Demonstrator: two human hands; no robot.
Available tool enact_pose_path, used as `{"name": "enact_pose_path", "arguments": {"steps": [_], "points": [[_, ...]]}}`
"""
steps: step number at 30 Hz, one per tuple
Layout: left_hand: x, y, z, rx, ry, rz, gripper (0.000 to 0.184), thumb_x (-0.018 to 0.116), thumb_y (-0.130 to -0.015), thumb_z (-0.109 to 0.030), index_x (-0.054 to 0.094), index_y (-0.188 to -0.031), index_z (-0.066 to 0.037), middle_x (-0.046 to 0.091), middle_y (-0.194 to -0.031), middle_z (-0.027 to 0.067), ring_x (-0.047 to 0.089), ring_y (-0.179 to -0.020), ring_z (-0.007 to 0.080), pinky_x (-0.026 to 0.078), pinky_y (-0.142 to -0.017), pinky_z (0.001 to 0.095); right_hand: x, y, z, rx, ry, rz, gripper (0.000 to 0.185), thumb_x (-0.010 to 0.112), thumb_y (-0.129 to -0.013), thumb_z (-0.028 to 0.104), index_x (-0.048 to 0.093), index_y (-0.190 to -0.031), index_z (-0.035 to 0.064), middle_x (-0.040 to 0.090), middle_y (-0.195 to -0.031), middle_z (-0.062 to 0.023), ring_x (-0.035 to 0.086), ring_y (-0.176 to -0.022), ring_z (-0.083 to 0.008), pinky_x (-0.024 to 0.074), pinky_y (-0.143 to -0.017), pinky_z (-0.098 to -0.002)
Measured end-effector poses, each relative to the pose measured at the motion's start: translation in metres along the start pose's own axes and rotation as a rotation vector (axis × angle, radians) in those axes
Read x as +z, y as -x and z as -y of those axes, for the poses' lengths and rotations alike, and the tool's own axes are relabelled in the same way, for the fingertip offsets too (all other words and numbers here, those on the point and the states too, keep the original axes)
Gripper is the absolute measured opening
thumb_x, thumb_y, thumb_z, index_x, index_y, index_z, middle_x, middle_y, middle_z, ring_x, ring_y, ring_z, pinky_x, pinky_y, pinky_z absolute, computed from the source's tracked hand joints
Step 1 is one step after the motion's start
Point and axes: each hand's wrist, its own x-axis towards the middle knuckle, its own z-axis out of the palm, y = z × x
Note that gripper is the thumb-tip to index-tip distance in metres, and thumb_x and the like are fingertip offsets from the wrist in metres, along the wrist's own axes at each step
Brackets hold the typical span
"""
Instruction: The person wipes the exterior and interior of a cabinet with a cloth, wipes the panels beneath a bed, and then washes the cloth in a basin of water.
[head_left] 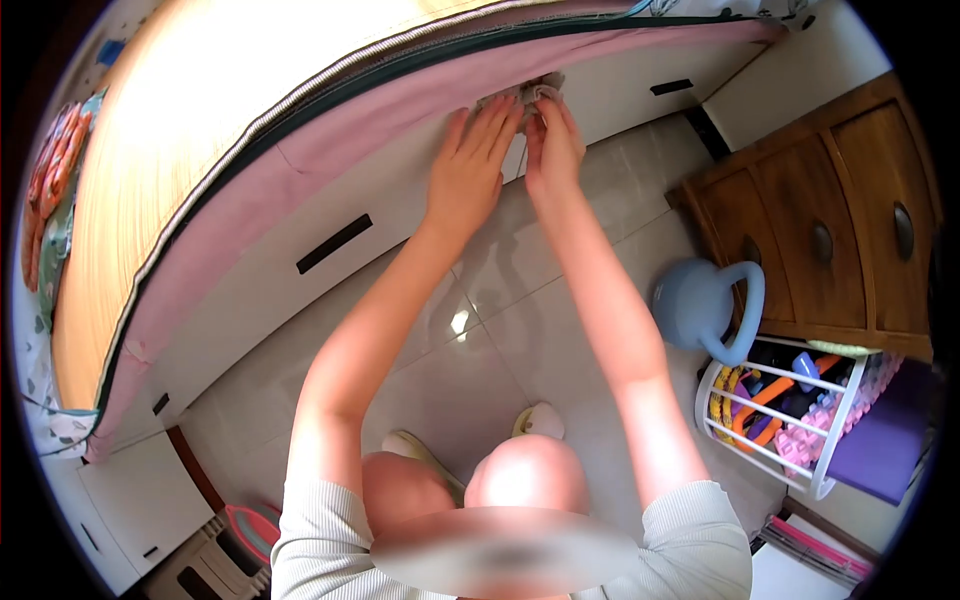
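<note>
A crumpled greyish-brown cloth (548,92) lies at the pink fabric side of the bed (330,150), above the white drawer front. My left hand (470,165) rests with fingers stretched out, its fingertips touching the cloth's left part. Close beside it, my right hand (555,150) has bent fingers closed on the cloth's lower edge. Both arms reach forward from my lap, and the fingertips partly hide the cloth.
Black-handled white drawers (270,275) run along the bed base. To the right stand a wooden cabinet (800,220), a blue kettlebell (690,305) and a white rack (775,465) of exercise gear. Folded clothes (60,170) lie at the bed's far left. Glossy tiles (520,310) cover the floor.
</note>
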Motion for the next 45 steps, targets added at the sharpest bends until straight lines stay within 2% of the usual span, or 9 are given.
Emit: {"name": "enact_pose_path", "arguments": {"steps": [10, 16, 22, 23, 28, 34, 38, 43, 45], "points": [[-0.003, 0.004, 0.01, 0.09, -0.005, -0.048, 0.075, 0.062, -0.063, -0.01, 0.036, -0.133, -0.007, 0.035, -0.138, 0.0059, 0.031, -0.129, 0.018, 0.022, -0.105, 0.041, -0.036, 0.022, -0.015, 0.036, -0.19, 0.058, 0.029, 0.055, -0.081, 0.004, 0.049, -0.11, 0.0069, 0.055, -0.096, -0.0027, 0.053, -0.09, -0.0125, 0.0455, -0.081, -0.026], [-0.001, 0.012, 0.019, 0.131, 0.01, -0.042, 0.074, 0.062, -0.064, -0.01, 0.035, -0.134, -0.008, 0.032, -0.14, 0.0081, 0.028, -0.13, 0.0202, 0.02, -0.105, 0.0432, -0.026, 0.028, -0.024, -0.065, -0.126, -0.105, 0.029, 0.055, -0.083, 0.005, 0.049, -0.112, 0.0068, 0.056, -0.097, -0.0028, 0.053, -0.092, -0.0114, 0.0469, -0.08, -0.0246], [-0.012, 0.021, 0.022, 0.169, -0.069, 0.011, 0.068, 0.056, -0.069, -0.008, 0.036, -0.134, -0.01, 0.03, -0.141, 0.0128, 0.023, -0.133, 0.0227, 0.016, -0.108, 0.044, -0.009, 0.044, -0.009, -0.166, 0.073, -0.294, 0.033, 0.052, -0.086, 0.005, 0.046, -0.118, 0.0013, 0.052, -0.11, -0.0077, 0.054, -0.102, -0.0196, 0.0478, -0.088, -0.0311], [-0.016, 0.023, 0.016, 0.15, -0.306, 0.191, 0.069, 0.054, -0.076, -0.021, 0.027, -0.139, -0.016, 0.02, -0.146, 0.0084, 0.014, -0.136, 0.0215, 0.008, -0.11, 0.0415, -0.009, 0.044, -0.007, -0.179, 0.087, -0.292, 0.032, 0.052, -0.086, 0.005, 0.046, -0.117, 0.0012, 0.052, -0.11, -0.008, 0.054, -0.102, -0.0197, 0.0479, -0.088, -0.0309], [-0.012, 0.018, 0.017, 0.151, -0.267, 0.151, 0.067, 0.051, -0.076, -0.02, 0.027, -0.139, -0.011, 0.022, -0.145, 0.0085, 0.018, -0.135, 0.0217, 0.01, -0.11, 0.0405, -0.001, 0.029, -0.001, -0.243, 0.124, -0.309, 0.036, 0.057, -0.08, 0.002, 0.047, -0.115, 0.0003, 0.055, -0.099, -0.0099, 0.057, -0.087, -0.0177, 0.0497, -0.074, -0.0264], [0.0, 0.011, 0.004, 0.083, -0.047, 0.028, 0.062, 0.05, -0.073, -0.011, 0.036, -0.133, -0.005, 0.028, -0.142, 0.0138, 0.023, -0.133, 0.0271, 0.016, -0.108, 0.0425, 0.014, -0.002, -0.005, -0.584, 0.332, -0.215, 0.024, 0.056, -0.077, -0.001, 0.054, -0.101, 0.0022, 0.056, -0.096, -0.0062, 0.056, -0.079, -0.0127, 0.0447, -0.061, -0.0236], [0.027, -0.01, -0.006, 0.063, -0.032, -0.06, 0.056, 0.05, -0.074, -0.013, 0.04, -0.128, -0.002, 0.035, -0.137, 0.0155, 0.027, -0.13, 0.0313, 0.021, -0.105, 0.0448, 0.005, -0.016, -0.011, -0.768, 0.541, -0.155, 0.023, 0.058, -0.077, 0.0, 0.056, -0.1, -0.0018, 0.056, -0.097, -0.0074, 0.056, -0.078, -0.014, 0.0455, -0.063, -0.0241], [0.054, -0.039, -0.026, 0.02, -0.086, -0.131, 0.052, 0.051, -0.077, -0.02, 0.043, -0.125, -0.002, 0.041, -0.13, 0.0167, 0.03, -0.128, 0.0317, 0.026, -0.102, 0.0454, -0.006, -0.007, -0.002, -0.79, 0.529, 0.001, 0.039, 0.053, -0.078, -0.003, 0.05, -0.117, 0.0006, 0.05, -0.116, -0.0126, 0.053, -0.098, -0.0216, 0.0442, -0.08, -0.0284], [0.06, -0.048, -0.035, 0.012, -0.121, -0.13, 0.051, 0.051, -0.078, -0.021, 0.043, -0.125, -0.002, 0.041, -0.129, 0.0172, 0.03, -0.128, 0.0318, 0.027, -0.102, 0.0453, -0.019, -0.023, 0.005, -0.847, 0.576, 0.027, 0.037, 0.053, -0.077, -0.004, 0.053, -0.114, -0.0001, 0.051, -0.116, -0.0129, 0.054, -0.097, -0.0218, 0.0448, -0.079, -0.0282]]}}
